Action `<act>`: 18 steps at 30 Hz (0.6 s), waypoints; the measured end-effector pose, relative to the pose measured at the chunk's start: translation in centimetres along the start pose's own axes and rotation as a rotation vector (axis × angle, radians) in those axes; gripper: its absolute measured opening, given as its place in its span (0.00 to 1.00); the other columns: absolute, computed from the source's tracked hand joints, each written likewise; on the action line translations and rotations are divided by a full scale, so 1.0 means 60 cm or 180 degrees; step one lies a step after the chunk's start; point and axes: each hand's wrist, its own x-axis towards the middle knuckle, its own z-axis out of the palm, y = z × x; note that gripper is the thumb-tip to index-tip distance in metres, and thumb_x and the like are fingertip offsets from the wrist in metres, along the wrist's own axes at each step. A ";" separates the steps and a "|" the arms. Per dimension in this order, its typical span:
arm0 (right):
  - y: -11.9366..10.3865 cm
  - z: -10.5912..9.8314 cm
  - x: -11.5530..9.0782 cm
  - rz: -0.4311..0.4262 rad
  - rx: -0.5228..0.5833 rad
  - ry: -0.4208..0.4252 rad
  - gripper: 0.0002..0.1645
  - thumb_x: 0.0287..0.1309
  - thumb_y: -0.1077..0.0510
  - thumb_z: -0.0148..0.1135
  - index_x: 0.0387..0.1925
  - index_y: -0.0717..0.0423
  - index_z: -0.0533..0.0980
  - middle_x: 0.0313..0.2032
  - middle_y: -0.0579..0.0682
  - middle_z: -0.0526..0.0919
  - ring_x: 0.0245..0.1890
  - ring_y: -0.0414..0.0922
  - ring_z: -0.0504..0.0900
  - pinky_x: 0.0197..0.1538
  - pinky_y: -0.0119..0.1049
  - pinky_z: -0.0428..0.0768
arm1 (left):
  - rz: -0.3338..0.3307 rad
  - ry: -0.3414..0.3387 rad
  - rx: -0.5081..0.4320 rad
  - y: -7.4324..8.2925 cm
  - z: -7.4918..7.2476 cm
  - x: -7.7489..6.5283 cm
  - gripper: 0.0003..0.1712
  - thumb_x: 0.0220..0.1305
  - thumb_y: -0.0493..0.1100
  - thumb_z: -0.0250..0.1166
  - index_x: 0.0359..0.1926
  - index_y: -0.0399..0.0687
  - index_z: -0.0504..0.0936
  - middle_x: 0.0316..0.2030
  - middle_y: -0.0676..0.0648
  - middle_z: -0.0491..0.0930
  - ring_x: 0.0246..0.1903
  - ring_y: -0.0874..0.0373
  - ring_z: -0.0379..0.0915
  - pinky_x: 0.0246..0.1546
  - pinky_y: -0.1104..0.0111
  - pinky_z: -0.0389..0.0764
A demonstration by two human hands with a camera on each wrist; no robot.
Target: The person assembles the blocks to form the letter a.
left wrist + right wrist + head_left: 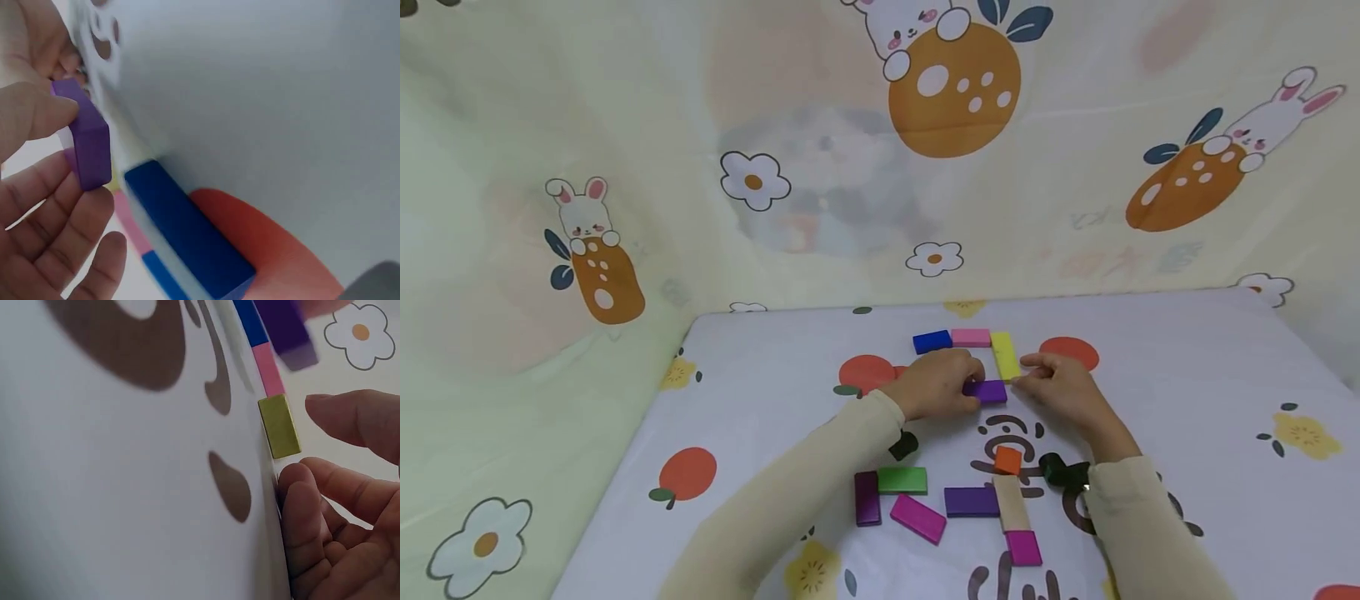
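Note:
My left hand (936, 383) pinches a purple block (90, 134) between thumb and fingers. In the head view this block (991, 392) is just below the lower end of a yellow block (1005, 357). The yellow block continues a row with a pink block (971, 337) and a blue block (932, 342). Another dark blue block (190, 228) lies near the left hand in the left wrist view; the hand seems to hide it from the head view. My right hand (1063, 392) is beside the yellow block, thumb and fingers apart, holding nothing (350, 519).
Nearer the body lie a dark purple block (867, 498), a green block (902, 480), a magenta block (918, 518), a violet block (972, 502), a beige block (1012, 503), an orange block (1007, 460) and a smaller magenta block (1024, 547). A patterned cloth (760, 383) covers the table.

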 end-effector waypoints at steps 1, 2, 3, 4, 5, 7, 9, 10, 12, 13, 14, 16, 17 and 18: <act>0.000 0.001 -0.001 0.0003 -0.0017 0.0004 0.32 0.68 0.53 0.68 0.66 0.67 0.75 0.44 0.61 0.83 0.43 0.53 0.76 0.43 0.37 0.76 | -0.0018 0.0007 -0.0019 -0.004 0.002 0.005 0.16 0.66 0.49 0.73 0.51 0.49 0.87 0.38 0.57 0.79 0.38 0.63 0.72 0.40 0.76 0.74; -0.001 0.001 -0.001 0.0013 -0.0029 0.0003 0.32 0.69 0.53 0.68 0.66 0.67 0.75 0.45 0.61 0.83 0.44 0.53 0.77 0.44 0.38 0.76 | -0.0026 0.0011 -0.0027 -0.007 0.004 0.009 0.16 0.66 0.49 0.73 0.51 0.49 0.87 0.38 0.57 0.79 0.39 0.63 0.72 0.41 0.75 0.74; -0.001 0.001 -0.002 0.0028 -0.0045 0.0000 0.31 0.69 0.52 0.68 0.66 0.66 0.75 0.46 0.61 0.83 0.44 0.53 0.77 0.44 0.38 0.76 | -0.0038 0.0005 -0.0055 -0.009 0.007 0.013 0.16 0.66 0.49 0.73 0.52 0.49 0.87 0.39 0.57 0.80 0.39 0.63 0.72 0.42 0.75 0.74; -0.001 0.001 -0.002 0.0045 -0.0056 -0.0006 0.31 0.69 0.52 0.68 0.66 0.66 0.75 0.46 0.61 0.83 0.45 0.53 0.77 0.45 0.38 0.76 | -0.0038 0.0006 -0.0067 -0.012 0.008 0.014 0.16 0.66 0.49 0.73 0.52 0.49 0.87 0.39 0.56 0.80 0.40 0.63 0.72 0.43 0.75 0.75; -0.002 0.002 -0.002 0.0061 -0.0061 -0.0011 0.32 0.69 0.52 0.67 0.67 0.65 0.74 0.47 0.61 0.83 0.46 0.54 0.77 0.45 0.38 0.76 | -0.0041 0.0001 -0.0082 -0.014 0.010 0.016 0.16 0.66 0.49 0.73 0.52 0.49 0.87 0.40 0.56 0.81 0.40 0.63 0.73 0.44 0.74 0.75; -0.003 0.002 -0.002 0.0086 -0.0054 -0.0016 0.31 0.69 0.52 0.67 0.67 0.65 0.74 0.47 0.61 0.83 0.47 0.54 0.77 0.46 0.38 0.76 | -0.0046 -0.0011 -0.0117 -0.018 0.012 0.016 0.17 0.66 0.49 0.72 0.53 0.49 0.87 0.41 0.56 0.81 0.40 0.63 0.73 0.45 0.74 0.75; -0.003 0.002 0.000 0.0101 -0.0051 -0.0021 0.32 0.68 0.52 0.68 0.67 0.65 0.75 0.46 0.60 0.83 0.47 0.53 0.76 0.46 0.38 0.76 | -0.0060 -0.0027 -0.0152 -0.021 0.013 0.016 0.17 0.66 0.49 0.72 0.53 0.50 0.87 0.42 0.56 0.82 0.41 0.63 0.73 0.46 0.74 0.76; -0.003 0.002 0.000 0.0102 -0.0038 -0.0025 0.32 0.68 0.52 0.68 0.67 0.65 0.75 0.46 0.59 0.83 0.46 0.53 0.76 0.45 0.38 0.76 | -0.0068 -0.0034 -0.0161 -0.022 0.014 0.016 0.17 0.67 0.49 0.72 0.54 0.50 0.87 0.43 0.56 0.82 0.41 0.63 0.73 0.47 0.74 0.76; -0.004 0.003 0.001 0.0102 -0.0023 -0.0035 0.32 0.67 0.53 0.69 0.66 0.65 0.75 0.44 0.59 0.83 0.46 0.53 0.76 0.45 0.38 0.76 | -0.0087 -0.0048 -0.0199 -0.025 0.014 0.014 0.18 0.67 0.49 0.72 0.55 0.50 0.87 0.45 0.55 0.82 0.43 0.63 0.73 0.48 0.74 0.76; -0.004 0.003 0.002 0.0104 -0.0018 -0.0042 0.32 0.67 0.53 0.69 0.66 0.65 0.75 0.44 0.58 0.83 0.45 0.53 0.75 0.45 0.38 0.76 | -0.0090 -0.0053 -0.0219 -0.026 0.015 0.014 0.18 0.67 0.49 0.72 0.55 0.50 0.87 0.45 0.55 0.82 0.43 0.63 0.73 0.49 0.74 0.76; -0.004 0.003 0.003 0.0105 -0.0018 -0.0048 0.32 0.67 0.53 0.69 0.66 0.65 0.75 0.43 0.58 0.83 0.45 0.53 0.75 0.44 0.38 0.75 | -0.0095 -0.0056 -0.0246 -0.028 0.016 0.013 0.18 0.67 0.49 0.71 0.55 0.50 0.87 0.46 0.55 0.82 0.44 0.63 0.73 0.49 0.74 0.76; -0.003 0.003 0.004 0.0108 -0.0010 -0.0056 0.32 0.66 0.53 0.70 0.66 0.65 0.75 0.43 0.58 0.82 0.45 0.52 0.75 0.44 0.38 0.75 | -0.0094 -0.0056 -0.0294 -0.032 0.018 0.013 0.19 0.67 0.49 0.71 0.56 0.50 0.86 0.47 0.55 0.82 0.44 0.64 0.73 0.50 0.74 0.76; -0.003 0.003 0.004 0.0109 -0.0011 -0.0060 0.32 0.66 0.53 0.70 0.66 0.65 0.76 0.43 0.57 0.82 0.45 0.52 0.75 0.44 0.38 0.75 | -0.0091 -0.0054 -0.0328 -0.035 0.019 0.013 0.19 0.67 0.49 0.71 0.57 0.50 0.86 0.47 0.55 0.82 0.44 0.64 0.73 0.50 0.74 0.76; -0.003 0.004 0.005 0.0114 -0.0007 -0.0064 0.32 0.66 0.53 0.70 0.66 0.65 0.76 0.43 0.57 0.82 0.45 0.52 0.75 0.44 0.39 0.75 | -0.0083 -0.0048 -0.0346 -0.037 0.021 0.013 0.20 0.67 0.49 0.72 0.57 0.49 0.86 0.47 0.54 0.82 0.44 0.64 0.73 0.50 0.74 0.76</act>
